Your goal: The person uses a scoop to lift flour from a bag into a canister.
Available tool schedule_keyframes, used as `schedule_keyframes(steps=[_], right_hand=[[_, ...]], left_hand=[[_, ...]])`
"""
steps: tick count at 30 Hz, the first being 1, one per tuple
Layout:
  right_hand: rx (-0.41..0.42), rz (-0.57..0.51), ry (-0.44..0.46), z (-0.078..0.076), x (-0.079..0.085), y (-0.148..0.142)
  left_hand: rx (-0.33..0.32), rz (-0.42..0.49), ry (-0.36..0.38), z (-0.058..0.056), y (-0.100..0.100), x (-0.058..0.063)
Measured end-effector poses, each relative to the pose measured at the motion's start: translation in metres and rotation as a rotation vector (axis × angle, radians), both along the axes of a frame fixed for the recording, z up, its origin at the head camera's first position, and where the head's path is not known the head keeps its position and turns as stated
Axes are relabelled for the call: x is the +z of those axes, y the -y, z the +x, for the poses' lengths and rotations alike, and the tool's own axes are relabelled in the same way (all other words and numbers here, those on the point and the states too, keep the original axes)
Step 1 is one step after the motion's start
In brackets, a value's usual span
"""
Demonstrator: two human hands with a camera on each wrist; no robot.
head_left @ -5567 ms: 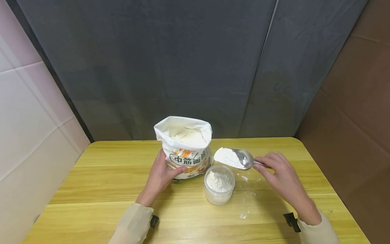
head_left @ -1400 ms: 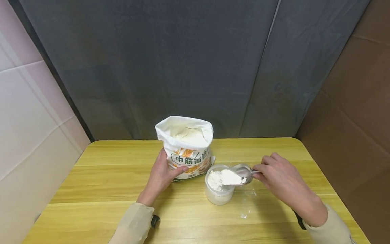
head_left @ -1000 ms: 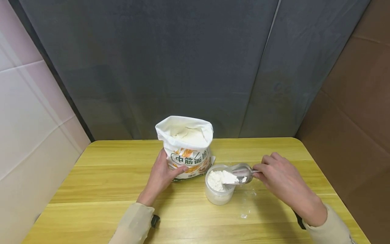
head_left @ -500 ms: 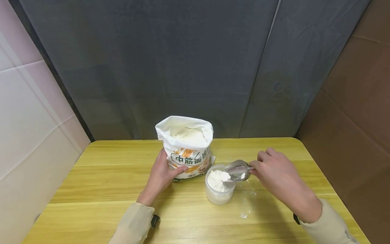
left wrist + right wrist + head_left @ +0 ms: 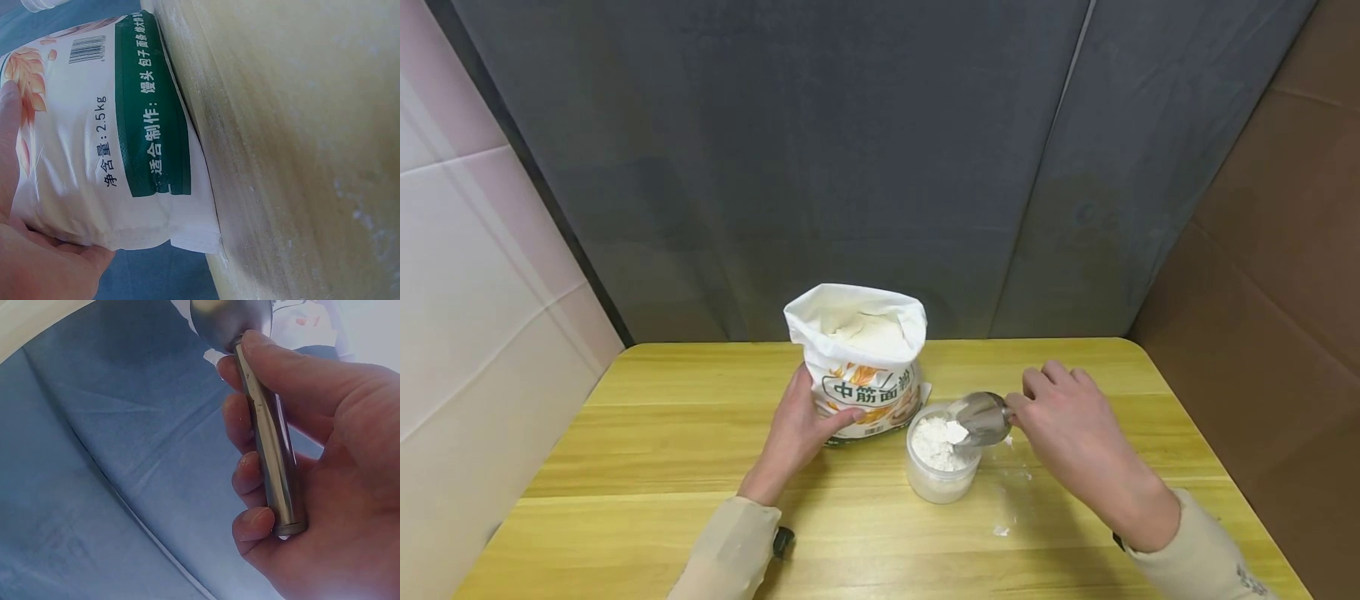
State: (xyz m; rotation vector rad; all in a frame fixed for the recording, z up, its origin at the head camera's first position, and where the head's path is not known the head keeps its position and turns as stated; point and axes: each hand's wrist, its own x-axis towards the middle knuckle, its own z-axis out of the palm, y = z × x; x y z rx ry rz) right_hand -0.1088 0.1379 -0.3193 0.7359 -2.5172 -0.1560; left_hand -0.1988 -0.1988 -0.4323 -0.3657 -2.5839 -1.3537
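Observation:
My left hand (image 5: pixel 793 429) grips the lower left side of a white flour bag (image 5: pixel 850 362), thumb across its printed front. The bag stands upright with its top open and flour (image 5: pixel 872 333) showing inside. In the left wrist view the bag's green band (image 5: pixel 153 106) sits close to the tabletop. My right hand (image 5: pixel 1067 425) holds a metal scoop (image 5: pixel 985 418) by its handle (image 5: pixel 269 437), fingers curled round it in the right wrist view. The scoop is tipped over a clear plastic jar (image 5: pixel 940 487), its lip at the flour heaped inside. A little flour shows at the lip.
The wooden table (image 5: pixel 647 450) has spilled flour specks (image 5: pixel 1002 531) right of the jar. A dark grey curtain (image 5: pixel 820 167) hangs behind the table's back edge. A pale panel (image 5: pixel 482 275) stands on the left and a brown one (image 5: pixel 1262 275) on the right.
My right hand has brought the loaded scoop from beside the bag down over the jar, then turned it steeply, and flour has slid off into the jar. The left hand keeps its grip.

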Motion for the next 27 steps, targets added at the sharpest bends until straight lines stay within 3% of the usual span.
schedule_keyframes(steps=[10,18,23,27], right_hand=[[-0.003,-0.043,-0.019,0.003,0.002,-0.011],[0.047,-0.133,-0.047,0.000,-0.008,-0.025],[0.072,-0.218,0.013,0.000,-0.012,-0.038],[0.038,-0.283,0.061,0.001,-0.010,-0.047]], left_hand=[[0.006,-0.004,-0.002,0.000,0.000,0.000],[0.010,-0.006,0.005,0.000,0.001,-0.001],[0.004,-0.007,-0.006,0.000,0.001,-0.001],[0.002,-0.002,-0.002,0.001,0.000,0.000]])
